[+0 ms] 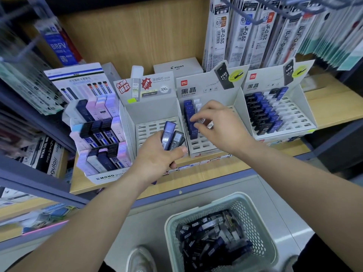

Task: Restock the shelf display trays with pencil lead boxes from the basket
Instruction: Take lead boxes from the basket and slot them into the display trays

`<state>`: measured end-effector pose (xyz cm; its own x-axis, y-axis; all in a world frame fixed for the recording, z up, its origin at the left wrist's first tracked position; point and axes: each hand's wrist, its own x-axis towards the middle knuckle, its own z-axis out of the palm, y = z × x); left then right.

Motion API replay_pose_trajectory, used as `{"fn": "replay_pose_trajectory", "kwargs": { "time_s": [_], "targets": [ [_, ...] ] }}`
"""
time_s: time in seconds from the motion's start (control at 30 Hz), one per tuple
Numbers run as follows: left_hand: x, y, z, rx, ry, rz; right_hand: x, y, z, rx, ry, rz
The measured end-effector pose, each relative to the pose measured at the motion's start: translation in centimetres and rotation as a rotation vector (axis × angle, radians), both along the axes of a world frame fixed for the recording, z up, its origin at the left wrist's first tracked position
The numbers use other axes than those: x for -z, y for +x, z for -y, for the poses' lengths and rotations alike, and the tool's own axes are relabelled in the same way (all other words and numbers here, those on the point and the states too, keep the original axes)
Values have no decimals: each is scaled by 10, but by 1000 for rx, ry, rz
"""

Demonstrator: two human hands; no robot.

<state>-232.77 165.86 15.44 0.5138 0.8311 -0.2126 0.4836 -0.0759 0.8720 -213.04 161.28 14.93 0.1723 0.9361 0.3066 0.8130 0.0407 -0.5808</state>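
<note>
Centrally, the right hand (220, 126) reaches down into the middle tray (241, 101), its thumb and fingertips pinched on a pale box (201, 121) marked HB, which sits just above the slotted tray floor. Beside that box, along the tray's left wall, a single file of blue boxes (188, 114) stands upright, with a few white ones behind them; the remaining slots of this tray show bare. To the left, the left hand (157, 156) hovers over the front edge of the neighbouring grey tray (153, 112) and is clamped on two boxes held side by side, a blue box (168, 134) and a dark grey box (177, 141), both pointing upward out of the fist. The grey tray's slotted floor holds no boxes that can be seen. Farther right, the right tray (307, 108) carries columns of black, blue and pale boxes that fill most of its left half. At the far left, a stepped MONO display (102, 176) holds tiers of navy, pink and lilac cases. All four containers stand on the wooden shelf (330, 99), with a PILOT carton (177, 67) behind them and hanging refill packs (245, 32) above. Below the shelf, on the floor, the pale green basket (200, 205) is heaped with loose lead boxes (212, 238), dark and blue, lying in no order; a shoe (140, 260) shows beside it.
</note>
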Motion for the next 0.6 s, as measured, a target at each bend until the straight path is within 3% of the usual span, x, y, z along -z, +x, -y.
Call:
{"fn": "replay_pose_trajectory", "kwargs": {
  "time_s": [0.1,0.2,0.6],
  "targets": [
    [-3,3,2,21,15,37,-10,-6,7,-1,-13,-178],
    [-5,10,5,56,9,73,-11,-16,12,-64,-154,-416],
    [-7,30,12,76,-94,148,-28,6,35,-21,-168,-734]
  ]
}}
